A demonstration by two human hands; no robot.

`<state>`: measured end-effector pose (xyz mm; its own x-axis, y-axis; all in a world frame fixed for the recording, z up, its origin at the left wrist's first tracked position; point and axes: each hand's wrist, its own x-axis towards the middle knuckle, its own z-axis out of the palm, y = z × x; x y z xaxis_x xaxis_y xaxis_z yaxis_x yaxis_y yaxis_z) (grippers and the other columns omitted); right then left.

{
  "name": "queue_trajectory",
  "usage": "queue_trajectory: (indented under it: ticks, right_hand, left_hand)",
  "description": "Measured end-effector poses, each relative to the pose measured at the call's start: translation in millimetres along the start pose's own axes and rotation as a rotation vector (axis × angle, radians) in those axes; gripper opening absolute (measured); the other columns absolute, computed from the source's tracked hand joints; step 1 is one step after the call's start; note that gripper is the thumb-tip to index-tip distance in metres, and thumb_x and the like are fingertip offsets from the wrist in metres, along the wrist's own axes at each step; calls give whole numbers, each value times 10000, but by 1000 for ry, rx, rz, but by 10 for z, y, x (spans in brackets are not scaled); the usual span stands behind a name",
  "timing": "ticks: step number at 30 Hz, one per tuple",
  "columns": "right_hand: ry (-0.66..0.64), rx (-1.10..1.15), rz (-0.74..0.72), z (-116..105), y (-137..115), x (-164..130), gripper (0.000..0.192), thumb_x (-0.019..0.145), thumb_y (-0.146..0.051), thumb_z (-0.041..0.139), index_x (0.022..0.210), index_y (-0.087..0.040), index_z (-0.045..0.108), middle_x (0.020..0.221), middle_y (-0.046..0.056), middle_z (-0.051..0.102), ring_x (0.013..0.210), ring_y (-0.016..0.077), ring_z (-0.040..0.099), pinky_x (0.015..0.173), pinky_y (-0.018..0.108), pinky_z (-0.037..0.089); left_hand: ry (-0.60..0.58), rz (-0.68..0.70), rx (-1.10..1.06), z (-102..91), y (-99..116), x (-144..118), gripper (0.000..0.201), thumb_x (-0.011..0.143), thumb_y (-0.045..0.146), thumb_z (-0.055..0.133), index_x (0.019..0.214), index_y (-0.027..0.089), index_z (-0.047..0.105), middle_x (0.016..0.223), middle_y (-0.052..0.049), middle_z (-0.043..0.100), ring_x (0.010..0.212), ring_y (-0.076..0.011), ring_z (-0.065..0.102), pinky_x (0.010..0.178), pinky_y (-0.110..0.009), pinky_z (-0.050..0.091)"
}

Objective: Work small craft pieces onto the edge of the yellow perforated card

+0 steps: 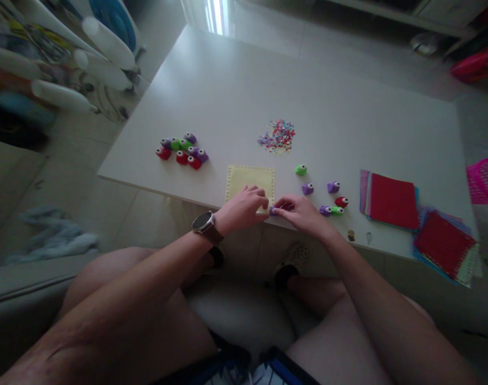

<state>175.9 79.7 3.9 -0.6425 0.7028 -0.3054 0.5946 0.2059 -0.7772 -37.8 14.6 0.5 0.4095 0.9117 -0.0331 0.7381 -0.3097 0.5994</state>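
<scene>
A pale yellow paper sheet (250,175) lies at the table's near edge, with small holes punched along its borders. My left hand (247,206), below a wristwatch, rests over its lower part, fingers curved and apart. At the sheet's lower right corner, my right hand (294,209) is closed on a small purple craft punch (272,210). The hands partly hide both the punch and that corner. Just right of the sheet stand a green punch (301,170) and a purple punch (308,189); further right are more, including a red punch (341,201).
Several coloured punches (182,151) cluster on the left of the white table (227,96). Bright confetti (279,137) is heaped beyond the sheet. To the right lie a stack of coloured sheets (393,200), a pile with punched edges (444,243) and a small metal piece (369,237).
</scene>
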Motion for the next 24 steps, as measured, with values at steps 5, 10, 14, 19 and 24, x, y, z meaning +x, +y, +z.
queue_trajectory:
  ticks: [5, 10, 14, 19, 24]
  right_hand:
    - [4, 29, 78, 25, -31, 40, 27, 879, -203, 757, 878, -176, 752, 870, 54, 761, 794, 185, 689, 733, 293, 529]
    - [-9, 28, 190, 31, -112, 144, 92, 822, -184, 809, 806, -163, 720, 814, 64, 744, 759, 181, 681, 675, 273, 517]
    - [-21, -4, 259, 16, -120, 234, 199, 732, -165, 873, 741, -172, 675, 751, 55, 709, 723, 178, 656, 634, 266, 497]
    - [-25, -47, 253, 13, -89, 282, 243, 699, -181, 888, 713, -181, 646, 722, 35, 681, 682, 162, 619, 586, 254, 445]
    - [-8, -114, 265, 50, -119, 297, 239, 694, -168, 877, 703, -187, 638, 728, 24, 678, 704, 166, 622, 609, 264, 438]
  left_hand:
    - [22, -68, -7, -4, 57, 27, 331, 1004, 458, 589, 918, 182, 750, 1003, -98, 683, 1055, -266, 568, 966, -418, 456]
    - [28, -169, -1, 16, 121, 71, 368, 1024, 463, 554, 884, 186, 752, 1037, -104, 691, 1090, -272, 557, 945, -400, 457]
    - [72, -234, -25, 62, 133, 93, 277, 979, 422, 646, 875, 186, 749, 1011, -97, 700, 1096, -275, 564, 923, -390, 469]
    - [148, -322, -88, 92, 157, 120, 204, 876, 392, 781, 867, 193, 739, 942, -75, 709, 1043, -261, 586, 841, -363, 480]
    - [175, -405, -98, 99, 216, 142, 206, 818, 365, 826, 905, 203, 733, 938, -77, 712, 1016, -263, 592, 784, -355, 483]
